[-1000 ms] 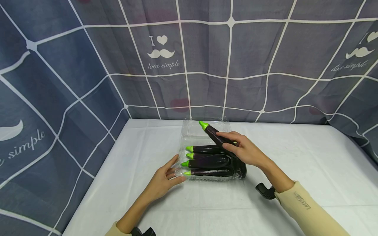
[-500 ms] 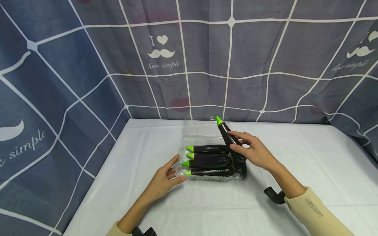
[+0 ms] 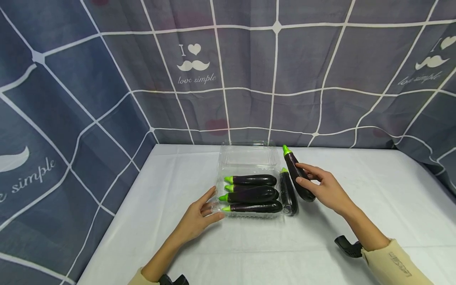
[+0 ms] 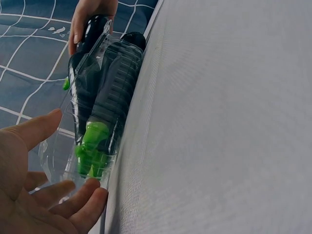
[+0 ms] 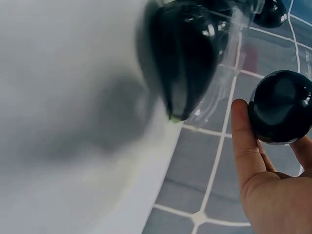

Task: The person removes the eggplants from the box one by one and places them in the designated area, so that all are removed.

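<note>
A dark eggplant is grasped between the thumb and fingers of the right hand, lifted above the white cloth to the right of the clear plastic box — its green tip pointed away from the person; the box's left end is touched by the left hand, its fingers spread and relaxed rather than clenched; four more eggplants are laid crosswise inside the box — another single eggplant is placed just beside its right end, on the cloth.
</note>
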The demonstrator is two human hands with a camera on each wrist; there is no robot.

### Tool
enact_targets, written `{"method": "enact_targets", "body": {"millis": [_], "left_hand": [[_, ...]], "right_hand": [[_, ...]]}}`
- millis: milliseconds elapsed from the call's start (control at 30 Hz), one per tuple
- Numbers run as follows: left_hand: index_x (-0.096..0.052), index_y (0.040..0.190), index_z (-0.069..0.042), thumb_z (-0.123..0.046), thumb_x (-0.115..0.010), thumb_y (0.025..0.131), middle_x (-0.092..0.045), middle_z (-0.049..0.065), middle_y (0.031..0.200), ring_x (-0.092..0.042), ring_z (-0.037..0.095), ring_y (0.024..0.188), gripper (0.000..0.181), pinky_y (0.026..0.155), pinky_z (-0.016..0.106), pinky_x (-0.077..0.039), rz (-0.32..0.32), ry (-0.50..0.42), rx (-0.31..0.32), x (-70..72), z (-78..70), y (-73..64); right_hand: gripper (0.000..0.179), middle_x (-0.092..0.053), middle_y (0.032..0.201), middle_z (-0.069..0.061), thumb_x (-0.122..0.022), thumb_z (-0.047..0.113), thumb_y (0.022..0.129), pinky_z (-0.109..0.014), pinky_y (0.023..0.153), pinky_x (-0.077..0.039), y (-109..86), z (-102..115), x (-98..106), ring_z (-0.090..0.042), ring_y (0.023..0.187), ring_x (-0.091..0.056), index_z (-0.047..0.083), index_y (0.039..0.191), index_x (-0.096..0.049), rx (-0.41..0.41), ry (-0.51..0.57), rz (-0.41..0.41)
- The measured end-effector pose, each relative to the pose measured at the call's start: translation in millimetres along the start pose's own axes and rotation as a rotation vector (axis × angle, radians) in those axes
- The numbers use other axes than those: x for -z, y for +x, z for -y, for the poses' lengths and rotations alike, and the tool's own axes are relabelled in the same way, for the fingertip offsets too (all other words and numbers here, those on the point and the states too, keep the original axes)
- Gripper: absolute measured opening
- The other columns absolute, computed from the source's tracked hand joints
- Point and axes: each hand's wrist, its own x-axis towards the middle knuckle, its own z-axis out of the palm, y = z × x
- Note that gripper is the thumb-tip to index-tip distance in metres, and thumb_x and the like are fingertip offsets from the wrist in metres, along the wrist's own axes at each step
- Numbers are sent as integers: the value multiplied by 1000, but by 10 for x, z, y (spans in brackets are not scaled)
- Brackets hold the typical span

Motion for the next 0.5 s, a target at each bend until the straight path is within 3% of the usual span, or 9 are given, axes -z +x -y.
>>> {"method": "enact_targets", "body": {"millis": [167, 333, 500], "left_hand": [[-26, 157, -9, -22, -78, 88, -32, 14, 157, -46, 37, 132, 88, 104, 34, -44, -11, 1, 13, 4, 8, -5], [-25, 157, -9, -22, -78, 88, -30, 11, 158, -45, 36, 133, 87, 104, 33, -44, -8, 0, 13, 5, 7, -8], [-25, 157, -9, -22, -77, 89, -28, 10, 159, -44, 35, 134, 87, 105, 33, -44, 3, -6, 3, 1, -8, -5]], "right_hand": [[52, -55, 133, -21, -63, 31, 99, -41, 85, -48, -64, -106, 23, -32, 117, -53, 14, 146, -50, -47, -17, -7], [53, -58, 121, -20, -64, 31, 99, -28, 73, -49, -94, -221, 8, -28, 105, -55, 8, 145, -51, -89, -61, -19], [54, -57, 111, -17, -65, 29, 98, -26, 66, -49, -126, -286, -26, -22, 93, -57, 3, 143, -51, -123, -73, -9]]}}
